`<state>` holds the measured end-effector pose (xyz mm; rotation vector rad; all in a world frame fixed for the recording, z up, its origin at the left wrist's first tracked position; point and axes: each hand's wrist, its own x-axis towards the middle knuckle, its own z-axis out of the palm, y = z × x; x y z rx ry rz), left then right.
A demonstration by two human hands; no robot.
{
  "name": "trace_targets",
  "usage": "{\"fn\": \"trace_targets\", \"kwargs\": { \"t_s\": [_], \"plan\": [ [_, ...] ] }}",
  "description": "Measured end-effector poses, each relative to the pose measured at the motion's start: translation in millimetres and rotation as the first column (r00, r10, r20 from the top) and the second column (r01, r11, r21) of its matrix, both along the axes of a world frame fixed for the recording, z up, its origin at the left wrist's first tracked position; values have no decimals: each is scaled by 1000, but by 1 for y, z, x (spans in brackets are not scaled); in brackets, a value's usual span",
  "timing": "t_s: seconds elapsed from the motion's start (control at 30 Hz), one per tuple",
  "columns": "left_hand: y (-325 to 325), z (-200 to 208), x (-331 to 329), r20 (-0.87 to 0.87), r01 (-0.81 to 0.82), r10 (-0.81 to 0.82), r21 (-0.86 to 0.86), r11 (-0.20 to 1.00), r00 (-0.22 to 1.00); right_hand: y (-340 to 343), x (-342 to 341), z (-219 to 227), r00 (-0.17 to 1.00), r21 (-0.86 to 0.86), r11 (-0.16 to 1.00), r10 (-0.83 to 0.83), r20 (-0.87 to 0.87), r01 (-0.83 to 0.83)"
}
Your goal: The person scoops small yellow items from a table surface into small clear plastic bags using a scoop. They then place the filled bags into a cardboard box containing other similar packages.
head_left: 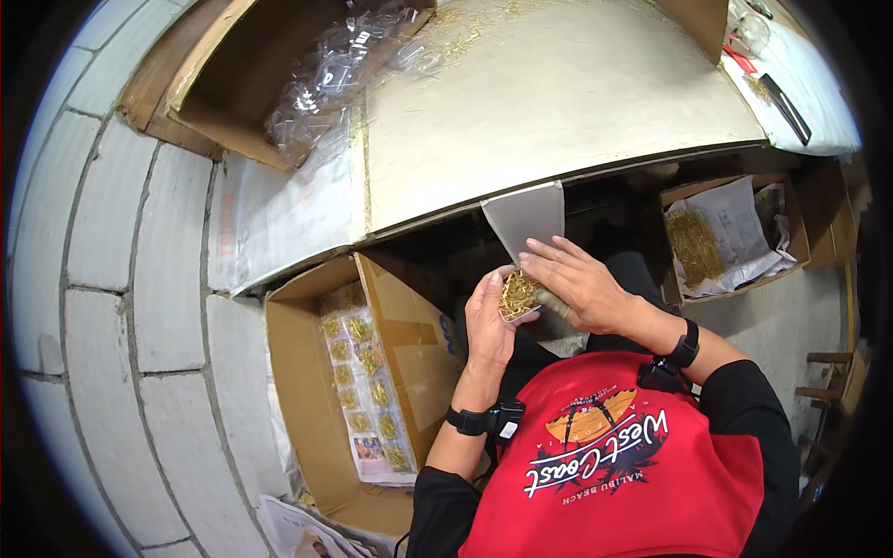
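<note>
My left hand is closed around a small clear box filled with thin gold-coloured metal pins. Over the box's right side lies my right hand, its fingers stretched out and its thumb side by the pins. The thumb seems to have a tan wrap on it. Just beyond my fingertips, a whitish flap hangs from the table's near edge. Whether the right fingers touch the box rim is hard to make out.
Left of me, an open cardboard box holds rows of small gold-filled packs. To the right, another carton contains loose gold pins on paper. Clear plastic boxes fill a carton on the pale table.
</note>
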<state>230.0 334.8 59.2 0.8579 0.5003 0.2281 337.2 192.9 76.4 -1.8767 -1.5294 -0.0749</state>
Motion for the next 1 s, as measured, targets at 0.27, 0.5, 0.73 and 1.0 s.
{"fn": "trace_targets", "kwargs": {
  "t_s": [0.27,0.5,0.73,1.0],
  "plan": [
    [-2,-5,-5,-3,-40,40,7,999,999,6,-1,9,996,50,999,-9,-84,14],
    [8,7,-17,175,84,-57,-151,985,983,-15,16,-7,714,111,958,-118,-690,265],
    [0,11,-16,257,194,-169,-73,978,951,-9,7,-12,222,20,989,-13,-975,145],
    [-6,3,-11,156,144,-134,-54,988,979,-3,8,-8,216,-65,977,-110,-970,204]
  ]
}}
